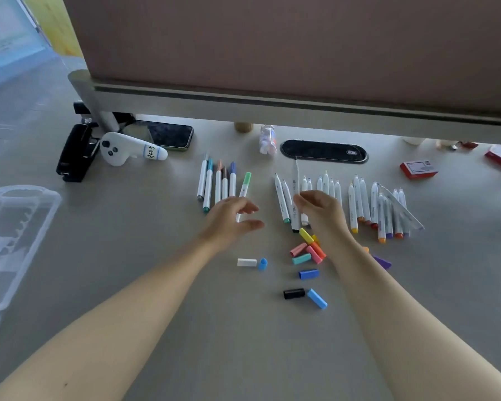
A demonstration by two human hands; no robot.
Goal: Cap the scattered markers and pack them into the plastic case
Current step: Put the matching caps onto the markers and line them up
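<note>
Several capped markers (219,183) lie in a row left of centre, and a green-capped marker (246,184) lies beside them. My left hand (232,217) hovers over its lower end, fingers apart and holding nothing. Many uncapped markers (359,204) lie in a row on the right. My right hand (320,211) pinches one uncapped white marker (295,183) with a black end, lifted above that row. Loose caps lie near me: a pile of coloured caps (307,250), a white cap (247,262), a black cap (294,293) and blue caps (308,274). The clear plastic case (18,241) sits at the far left.
A phone (171,136), a white controller (128,151) and a black stapler (75,153) lie at the back left. A black cable slot (324,151), a small bottle (268,140) and a red box (418,169) are near the divider panel (272,53).
</note>
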